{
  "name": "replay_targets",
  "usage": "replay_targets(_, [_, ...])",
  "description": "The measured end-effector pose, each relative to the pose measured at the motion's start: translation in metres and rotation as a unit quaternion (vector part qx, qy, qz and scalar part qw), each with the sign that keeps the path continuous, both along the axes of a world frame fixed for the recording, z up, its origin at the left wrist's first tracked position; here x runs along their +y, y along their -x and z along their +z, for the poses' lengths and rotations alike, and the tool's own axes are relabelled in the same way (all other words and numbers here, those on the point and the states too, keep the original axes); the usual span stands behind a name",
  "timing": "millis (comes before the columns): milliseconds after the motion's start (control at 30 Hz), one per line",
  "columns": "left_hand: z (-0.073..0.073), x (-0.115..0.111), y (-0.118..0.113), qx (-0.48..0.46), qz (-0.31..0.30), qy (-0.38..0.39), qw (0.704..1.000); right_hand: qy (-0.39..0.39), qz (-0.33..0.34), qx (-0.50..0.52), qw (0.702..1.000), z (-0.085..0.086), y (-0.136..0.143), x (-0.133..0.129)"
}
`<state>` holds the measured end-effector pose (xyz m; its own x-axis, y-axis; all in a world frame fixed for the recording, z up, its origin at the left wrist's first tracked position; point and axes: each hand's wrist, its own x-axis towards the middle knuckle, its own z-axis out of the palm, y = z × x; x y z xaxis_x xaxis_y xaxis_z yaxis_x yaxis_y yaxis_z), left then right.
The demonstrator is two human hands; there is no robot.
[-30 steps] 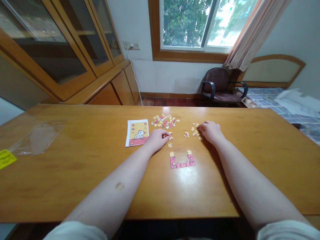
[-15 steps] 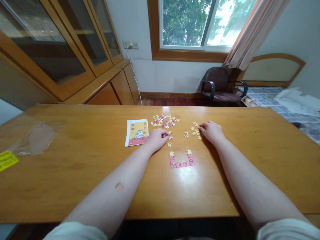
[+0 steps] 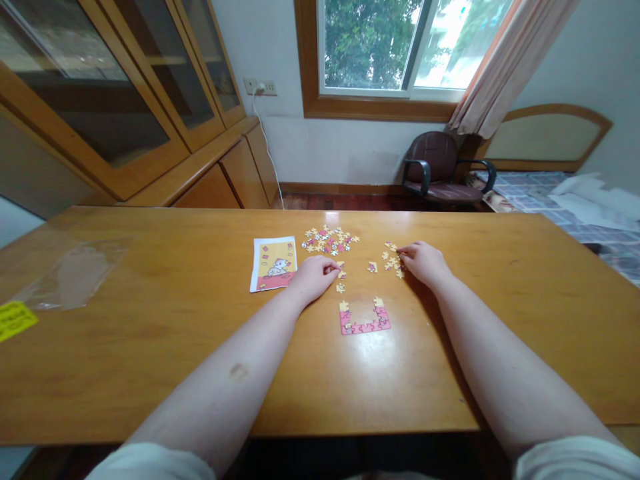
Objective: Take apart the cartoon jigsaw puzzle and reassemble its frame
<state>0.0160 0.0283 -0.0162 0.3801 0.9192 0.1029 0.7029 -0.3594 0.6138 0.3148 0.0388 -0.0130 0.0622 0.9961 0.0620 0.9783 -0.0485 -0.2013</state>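
Observation:
My left hand (image 3: 317,276) rests on the table with its fingers pinched at a short column of yellow puzzle pieces (image 3: 341,288). My right hand (image 3: 423,261) has its fingertips at the right edge of a small group of yellow pieces (image 3: 391,263); what they hold, if anything, is too small to make out. Between the hands lies a single piece (image 3: 373,267). Nearer me, joined pink and yellow pieces form a U-shaped frame (image 3: 365,328). A loose pile of mixed pieces (image 3: 329,241) sits farther back. The picture sheet (image 3: 274,264) is left of my left hand.
The wooden table (image 3: 165,300) carries a clear plastic bag (image 3: 75,273) and a yellow label (image 3: 17,321) at the far left. Beyond it stand a glass-door cabinet (image 3: 175,167), an office chair (image 3: 435,167) and a bed (image 3: 545,193).
My right hand's fingertips have shifted very slightly at the yellow pieces. My left hand stays in place.

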Motion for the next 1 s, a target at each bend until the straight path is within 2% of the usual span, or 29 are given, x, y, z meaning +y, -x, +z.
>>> replay_targets(267, [-0.002,0.0,0.0,-0.001,0.0,0.0,1.0,0.004,-0.032,-0.009,0.999,0.001,0.0,0.002])
replay_targets(400, [-0.002,0.0,-0.001,-0.001,0.002,-0.002,1.0,-0.011,-0.017,-0.002,1.0,0.003,0.002,-0.001])
replay_targets(533, [-0.001,0.0,-0.001,-0.002,0.002,-0.003,1.0,0.007,0.005,-0.012,1.0,0.004,0.003,-0.003])
replay_targets(667, [-0.001,0.0,0.0,-0.002,0.003,-0.001,1.0,0.015,-0.011,-0.004,1.0,0.001,0.002,0.001])
replay_targets(867, [-0.001,0.0,0.0,0.003,0.003,0.003,1.0,-0.03,-0.062,0.082,0.994,0.006,0.003,-0.002])
replay_targets(933, [-0.001,0.0,0.0,0.003,0.002,0.004,1.0,-0.031,-0.052,0.137,0.989,0.011,0.008,-0.007])
replay_targets(1000, [-0.001,0.0,0.0,0.003,0.002,0.005,1.0,0.002,-0.029,0.192,0.981,0.016,0.017,-0.013])
